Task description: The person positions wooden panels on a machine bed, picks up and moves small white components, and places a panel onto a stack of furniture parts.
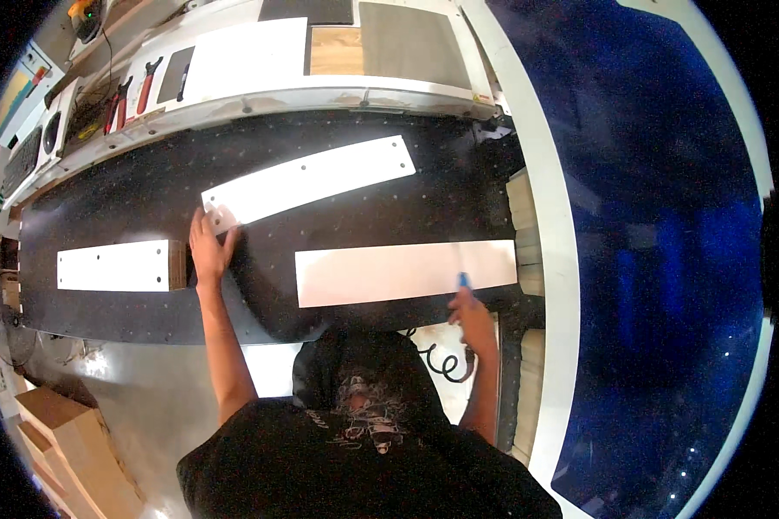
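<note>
A long white panel (pixel 310 182) with dark holes near its ends lies slanted on the black worktable (pixel 260 294). My left hand (pixel 210 248) grips its lower left corner, fingers at the end and thumb along the near edge. To the right lies a plain, pale pinkish-white panel (pixel 389 273). Over its near edge, my right hand (pixel 474 320) is closed round a blue-tipped tool (pixel 464 280), which looks like an air blow gun and is blurred. A black coiled hose (pixel 442 363) hangs beside that wrist. Further left, white panels with holes (pixel 112 266) sit in a stack with brown edges.
Behind the table, a ledge carries red-handled pliers (pixel 147 85), a white sheet (pixel 247 60) and a grey board (pixel 411 48). A large dark blue surface with a white border (pixel 658 216) stands at the right. Cardboard boxes (pixel 78 450) are at the lower left.
</note>
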`<state>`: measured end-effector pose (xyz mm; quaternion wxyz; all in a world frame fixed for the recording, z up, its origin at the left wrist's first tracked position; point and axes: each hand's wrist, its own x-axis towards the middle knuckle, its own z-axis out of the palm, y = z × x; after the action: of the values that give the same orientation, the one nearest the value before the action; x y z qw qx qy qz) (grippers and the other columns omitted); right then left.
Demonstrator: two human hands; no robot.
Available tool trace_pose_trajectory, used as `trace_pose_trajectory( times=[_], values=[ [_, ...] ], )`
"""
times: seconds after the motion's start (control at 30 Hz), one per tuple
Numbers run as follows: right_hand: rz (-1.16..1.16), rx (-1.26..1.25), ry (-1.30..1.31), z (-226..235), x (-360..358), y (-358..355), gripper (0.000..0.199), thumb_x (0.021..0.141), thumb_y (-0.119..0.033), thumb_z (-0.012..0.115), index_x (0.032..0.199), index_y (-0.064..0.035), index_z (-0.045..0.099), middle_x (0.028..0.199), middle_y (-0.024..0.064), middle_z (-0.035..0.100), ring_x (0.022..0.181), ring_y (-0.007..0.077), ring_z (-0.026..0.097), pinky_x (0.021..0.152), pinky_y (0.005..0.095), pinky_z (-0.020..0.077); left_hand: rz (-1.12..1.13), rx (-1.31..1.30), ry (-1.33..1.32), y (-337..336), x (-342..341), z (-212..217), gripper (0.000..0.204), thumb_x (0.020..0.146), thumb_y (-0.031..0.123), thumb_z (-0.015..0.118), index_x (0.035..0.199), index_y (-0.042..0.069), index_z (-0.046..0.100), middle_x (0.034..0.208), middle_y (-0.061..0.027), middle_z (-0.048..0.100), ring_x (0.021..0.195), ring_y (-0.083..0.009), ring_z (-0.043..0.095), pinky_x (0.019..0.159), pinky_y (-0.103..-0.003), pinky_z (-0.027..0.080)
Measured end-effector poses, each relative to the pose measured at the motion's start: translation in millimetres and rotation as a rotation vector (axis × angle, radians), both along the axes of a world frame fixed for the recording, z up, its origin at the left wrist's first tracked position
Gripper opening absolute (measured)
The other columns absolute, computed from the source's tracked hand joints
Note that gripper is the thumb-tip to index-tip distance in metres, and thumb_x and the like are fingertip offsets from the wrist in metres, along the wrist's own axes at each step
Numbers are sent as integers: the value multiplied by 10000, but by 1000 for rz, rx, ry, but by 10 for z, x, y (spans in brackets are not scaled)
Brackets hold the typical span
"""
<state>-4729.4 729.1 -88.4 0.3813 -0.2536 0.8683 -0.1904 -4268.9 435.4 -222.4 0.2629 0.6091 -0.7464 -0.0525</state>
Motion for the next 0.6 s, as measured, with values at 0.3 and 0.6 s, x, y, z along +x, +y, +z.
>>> trace_pose_trajectory(
  times=[0.3, 0.6],
  values=[
    [-298, -415, -274, 396, -420, 309, 882, 966, -784, 211, 1182, -41, 634, 879, 86, 725, 520, 83, 462, 445, 261, 378, -169, 126, -119, -379, -850, -78, 868, 869, 528, 700, 1458, -36, 403, 1527, -298, 359, 1451, -461, 287, 1199, -582, 206],
    [66, -315, -371, 322, 273, -719, 794, 1008, -717, 204, 1276, -55, 553, 966, 115, 739, 433, 41, 389, 407, 200, 361, -401, 43, -89, -698, -1827, 9, 1073, 712, 734, 722, 1415, -30, 451, 1395, -247, 451, 1355, -405, 370, 1215, -590, 146]
  ],
)
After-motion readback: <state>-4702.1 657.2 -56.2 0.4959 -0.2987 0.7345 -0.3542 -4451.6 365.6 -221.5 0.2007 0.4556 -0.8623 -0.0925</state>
